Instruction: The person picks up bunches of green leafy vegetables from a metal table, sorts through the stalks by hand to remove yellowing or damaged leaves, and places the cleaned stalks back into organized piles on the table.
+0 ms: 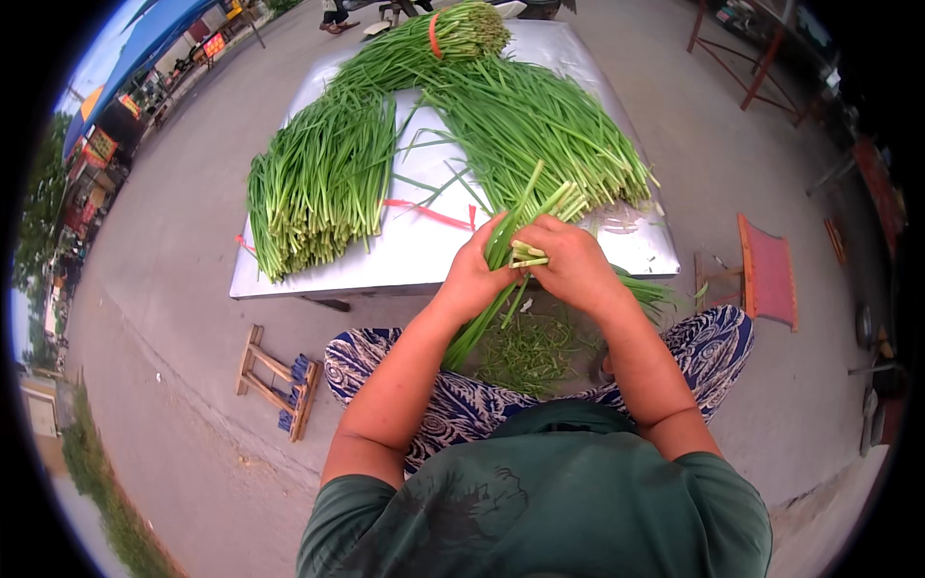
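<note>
My left hand (477,269) is closed round long green garlic chive leaves (473,336), whose ends hang towards my lap. Beside it, almost touching, my right hand (567,256) grips a few cut stems (527,254) with pale ends. Both are at the near edge of a silvery table (426,256). A loose pile of chives (542,130) lies just beyond my right hand, stem ends towards the right. At the left is another thick pile (318,180), stems towards me. A bundle (433,43) tied with a red band lies at the far end. Red ties (433,212) rest between the piles.
A wooden folding stool (278,383) stands on the ground at left, a red-seated folding stool (767,271) at right. Green trimmings (527,354) lie between my legs below the table edge. A red metal frame (751,65) stands at far right. A person's feet (338,25) show beyond the table.
</note>
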Demonstrator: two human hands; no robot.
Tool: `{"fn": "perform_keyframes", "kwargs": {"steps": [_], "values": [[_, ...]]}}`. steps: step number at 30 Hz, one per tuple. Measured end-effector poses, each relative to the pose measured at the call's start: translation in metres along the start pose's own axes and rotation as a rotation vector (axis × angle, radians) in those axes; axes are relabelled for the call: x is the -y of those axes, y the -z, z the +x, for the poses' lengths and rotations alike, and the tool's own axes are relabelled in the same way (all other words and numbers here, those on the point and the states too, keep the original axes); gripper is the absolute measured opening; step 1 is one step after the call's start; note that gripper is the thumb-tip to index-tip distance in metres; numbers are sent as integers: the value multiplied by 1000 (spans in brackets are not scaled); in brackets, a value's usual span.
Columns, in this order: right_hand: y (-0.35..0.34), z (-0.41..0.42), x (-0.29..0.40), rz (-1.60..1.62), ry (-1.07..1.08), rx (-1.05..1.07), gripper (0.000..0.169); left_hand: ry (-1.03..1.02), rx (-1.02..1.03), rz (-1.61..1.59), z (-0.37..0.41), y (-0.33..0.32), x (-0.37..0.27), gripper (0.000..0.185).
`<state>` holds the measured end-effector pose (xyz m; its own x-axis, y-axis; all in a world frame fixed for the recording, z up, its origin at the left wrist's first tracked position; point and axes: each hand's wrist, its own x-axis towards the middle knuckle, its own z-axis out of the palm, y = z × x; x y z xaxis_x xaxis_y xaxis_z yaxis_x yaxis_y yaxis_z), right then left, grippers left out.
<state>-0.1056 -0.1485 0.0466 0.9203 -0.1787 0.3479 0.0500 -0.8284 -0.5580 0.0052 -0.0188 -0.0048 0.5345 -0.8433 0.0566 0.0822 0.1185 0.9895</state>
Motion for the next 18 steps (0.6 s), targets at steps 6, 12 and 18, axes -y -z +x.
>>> {"fn": "perform_keyframes", "kwargs": {"steps": [6, 12, 18], "values": [[17, -7, -8, 874, -328, -131, 13, 56, -66, -63, -4, -1, -14, 49], [55, -39, -26, 1231, -235, -94, 13, 61, -152, -282, -8, 13, -32, 34], [55, -39, -15, 584, -44, -53, 9, 11, -155, -381, -12, 10, -34, 41]]}}
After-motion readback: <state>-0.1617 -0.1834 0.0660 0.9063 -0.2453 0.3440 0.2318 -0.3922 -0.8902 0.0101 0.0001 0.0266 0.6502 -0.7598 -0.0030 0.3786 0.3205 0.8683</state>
